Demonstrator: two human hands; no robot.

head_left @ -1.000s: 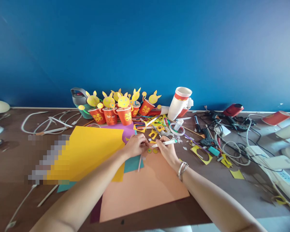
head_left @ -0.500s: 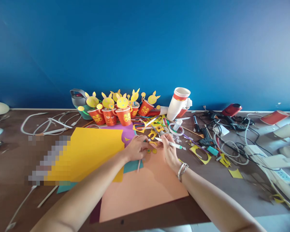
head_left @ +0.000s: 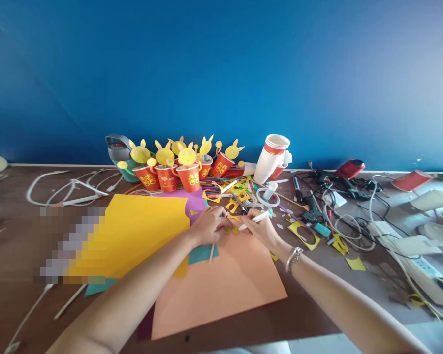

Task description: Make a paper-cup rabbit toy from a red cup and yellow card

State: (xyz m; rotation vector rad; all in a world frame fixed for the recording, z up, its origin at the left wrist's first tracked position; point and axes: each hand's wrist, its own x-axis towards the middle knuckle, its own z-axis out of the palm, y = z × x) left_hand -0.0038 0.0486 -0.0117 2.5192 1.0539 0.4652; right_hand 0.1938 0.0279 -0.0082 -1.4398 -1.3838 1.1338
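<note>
My right hand (head_left: 257,227) is closed around a white marker (head_left: 262,216) with a green end. Its tip points down and left at small yellow paper circles (head_left: 235,230) on an orange sheet of paper (head_left: 221,290). Beside these circles, my left hand (head_left: 209,227) has its fingers curled and pressed together at the sheet's upper edge. Whatever lies under those fingertips is hidden. A teal paper piece (head_left: 203,254) and a thin pale stick (head_left: 211,252) lie just below the left hand.
Red paper cups (head_left: 189,178) with yellow rabbit faces stand at the back, near a bottle (head_left: 121,153). A white cup stack (head_left: 271,160) leans right of them. Yellow paper (head_left: 147,231) lies left; glue guns (head_left: 313,210), yellow scraps (head_left: 306,238) and a power strip (head_left: 421,260) lie right.
My right hand has turned the marker: its tip now points down-left at the yellow circles, and its green end is raised. The right wrist has swung outward. My left hand stays in place.
</note>
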